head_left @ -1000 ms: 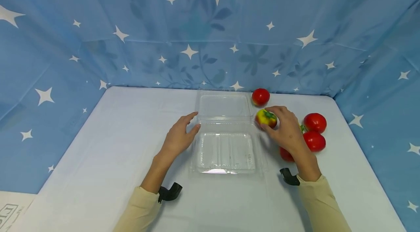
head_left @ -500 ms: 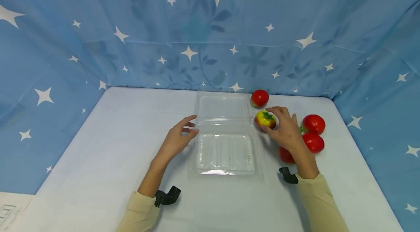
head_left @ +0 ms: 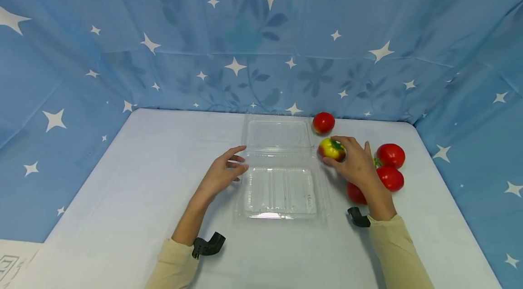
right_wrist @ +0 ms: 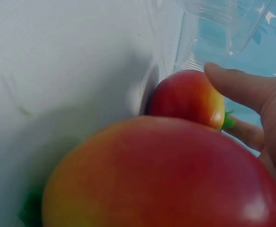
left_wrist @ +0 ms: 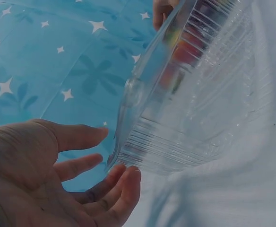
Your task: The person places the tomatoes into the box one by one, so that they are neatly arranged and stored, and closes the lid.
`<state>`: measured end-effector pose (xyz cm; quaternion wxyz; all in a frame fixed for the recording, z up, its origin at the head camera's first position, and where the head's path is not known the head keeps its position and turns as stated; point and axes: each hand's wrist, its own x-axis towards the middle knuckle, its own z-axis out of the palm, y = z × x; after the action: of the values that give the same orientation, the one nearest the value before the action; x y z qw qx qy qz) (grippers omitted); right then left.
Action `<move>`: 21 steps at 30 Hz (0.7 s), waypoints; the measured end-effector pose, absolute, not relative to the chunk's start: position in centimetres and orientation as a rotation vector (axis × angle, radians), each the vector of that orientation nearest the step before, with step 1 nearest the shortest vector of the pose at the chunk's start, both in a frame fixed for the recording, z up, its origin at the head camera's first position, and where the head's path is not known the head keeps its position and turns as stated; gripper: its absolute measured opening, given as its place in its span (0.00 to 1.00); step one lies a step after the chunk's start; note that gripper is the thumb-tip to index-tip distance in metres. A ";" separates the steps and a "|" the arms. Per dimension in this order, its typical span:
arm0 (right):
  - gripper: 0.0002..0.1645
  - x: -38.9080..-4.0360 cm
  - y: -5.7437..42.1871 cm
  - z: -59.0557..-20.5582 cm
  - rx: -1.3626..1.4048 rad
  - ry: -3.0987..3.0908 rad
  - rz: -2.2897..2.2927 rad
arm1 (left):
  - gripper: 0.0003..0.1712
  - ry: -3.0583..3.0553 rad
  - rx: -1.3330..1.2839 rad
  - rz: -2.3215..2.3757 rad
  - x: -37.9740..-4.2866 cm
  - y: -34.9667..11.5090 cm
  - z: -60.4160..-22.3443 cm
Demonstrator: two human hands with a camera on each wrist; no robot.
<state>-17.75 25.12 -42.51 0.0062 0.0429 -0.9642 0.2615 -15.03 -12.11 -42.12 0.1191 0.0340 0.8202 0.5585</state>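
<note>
My right hand (head_left: 354, 161) pinches a yellow-and-red tomato (head_left: 329, 149) with a green leafy top, its thumb in front and fingers behind. The right wrist view shows the thumb against the held tomato (right_wrist: 185, 97), its green top turned toward the palm. A clear plastic clamshell box (head_left: 269, 215) lies in the middle with its lid (head_left: 279, 133) folded back. By the box's left side is my left hand (head_left: 218, 176), fingers loosely extended. In the left wrist view its fingertips (left_wrist: 131, 177) come right up to the box's edge; whether they touch is unclear.
One red tomato (head_left: 323, 123) sits behind the held one, beside the lid. To the right are two red tomatoes (head_left: 391, 156) and, partly behind the right wrist, another tomato (head_left: 356, 193). A blue star-patterned cloth (head_left: 245, 30) rises along the table's back edge.
The left hand has dropped slightly toward the near side and its fingers have drawn closer together. Between the right fingers the tomato has turned a little, its green top shifting toward the palm.
</note>
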 end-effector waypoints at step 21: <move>0.53 -17.4 24.5 -41.9 0.063 -2.904 0.916 | 0.37 2.313 0.074 1.684 -14.9 -12.5 -42.3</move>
<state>-17.45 24.45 -41.93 0.0480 0.0206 -0.9523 0.3005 -14.89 -12.52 -42.29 0.1395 0.0254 0.8003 0.5826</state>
